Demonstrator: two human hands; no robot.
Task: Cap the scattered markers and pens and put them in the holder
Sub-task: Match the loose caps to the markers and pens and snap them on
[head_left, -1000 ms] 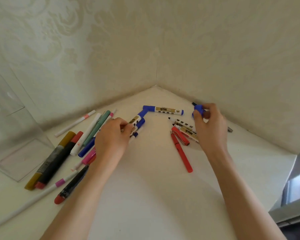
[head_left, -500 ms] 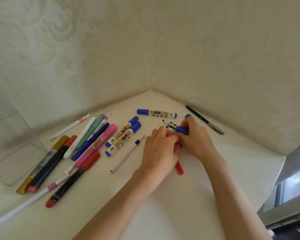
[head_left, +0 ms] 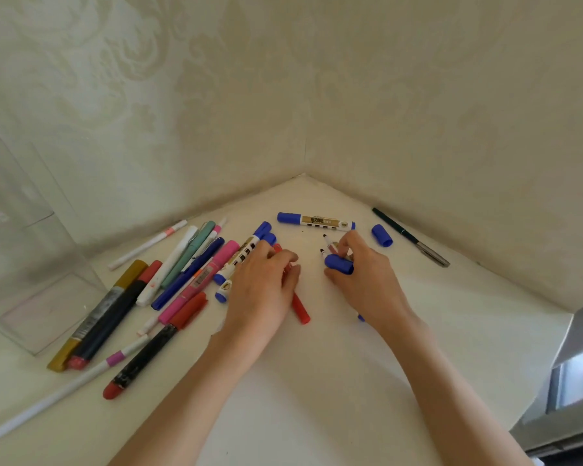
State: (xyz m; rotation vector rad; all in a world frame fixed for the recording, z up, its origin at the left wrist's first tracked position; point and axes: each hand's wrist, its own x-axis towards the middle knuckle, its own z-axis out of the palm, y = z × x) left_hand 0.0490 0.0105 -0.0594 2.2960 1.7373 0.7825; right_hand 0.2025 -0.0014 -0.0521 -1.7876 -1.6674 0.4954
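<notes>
Two bare forearms reach in from the near edge across the white table (head_left: 334,391). Near left, a long white pen with a purple band (head_left: 81,378) lies at a slant. Just beyond it is a black marker with red ends (head_left: 148,354). Left of that, a gold marker (head_left: 132,270) and a black-and-red marker (head_left: 115,314) lie side by side, touching.

In the middle, the left hand (head_left: 263,290) lies palm down with its fingers bent over a red pen (head_left: 300,311), whose near end sticks out from under the palm. Whether the fingers grip the pen is hidden. The right hand (head_left: 371,284) is a little apart to the right and pinches a blue cap (head_left: 339,264) at its fingertips. Two uncapped marker tips (head_left: 324,237) poke out just beyond those fingers.

Left of the left hand is a loose heap with a pink marker (head_left: 221,260), a dark blue pen (head_left: 189,274) and a teal pen (head_left: 191,253). Two blue-capped markers (head_left: 246,253) run under the left hand's fingers.

Farther back, a capped blue marker (head_left: 317,222) lies crosswise and a loose blue cap (head_left: 382,235) sits to its right. A dark slim pen (head_left: 408,235) lies along the right wall. The clear holder (head_left: 21,250) stands at the far left, near the gold marker.
</notes>
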